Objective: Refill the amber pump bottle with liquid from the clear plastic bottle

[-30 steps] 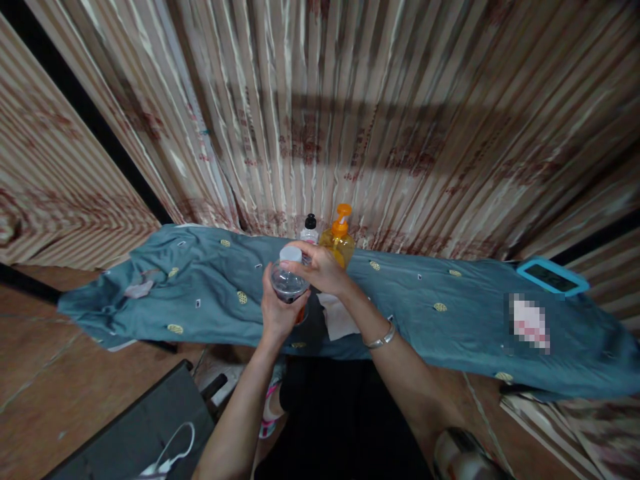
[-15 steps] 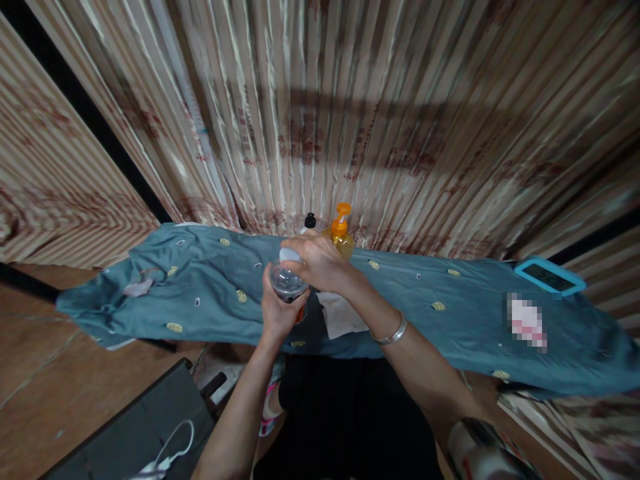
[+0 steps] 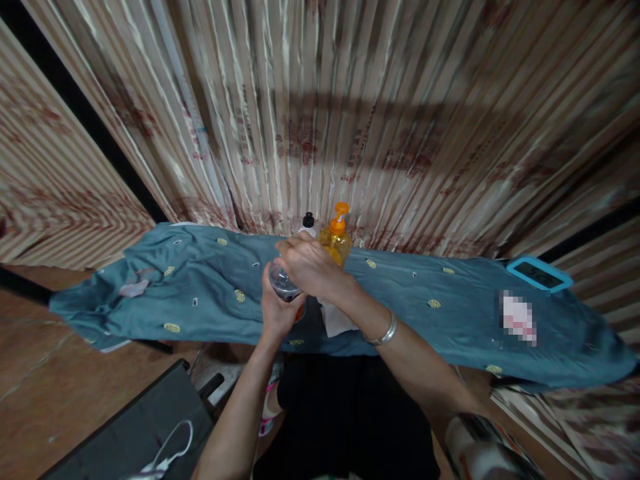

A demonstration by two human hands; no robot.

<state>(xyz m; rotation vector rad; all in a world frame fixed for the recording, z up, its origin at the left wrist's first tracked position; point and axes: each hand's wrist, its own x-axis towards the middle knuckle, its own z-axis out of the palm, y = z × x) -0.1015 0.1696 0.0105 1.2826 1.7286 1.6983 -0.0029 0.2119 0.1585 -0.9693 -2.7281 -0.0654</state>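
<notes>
My left hand (image 3: 279, 312) is wrapped round a clear, rounded plastic bottle (image 3: 284, 283) with something dark and orange low on it. Over the top of this bottle lies my right hand (image 3: 313, 268), its fingers curled closed and pointing left. They cover the pale, rounded cap that showed there a moment ago. Just behind my right hand stand a yellow pump bottle (image 3: 336, 241) with an orange head and a white bottle (image 3: 307, 227) with a black top. A pale folded cloth (image 3: 337, 320) lies under my right wrist.
A patterned blue-green cloth (image 3: 400, 300) covers the long narrow table. On its right are a blue-framed digital clock (image 3: 540, 273) and a blurred-out pink-and-white item (image 3: 519, 318). A striped curtain (image 3: 320, 133) hangs behind. Lower left stands a dark bench (image 3: 135, 427) with a white cable.
My right hand has turned slightly and shifted left over the bottle, hiding the pale cap. My left hand keeps its hold. The view has shifted a little.
</notes>
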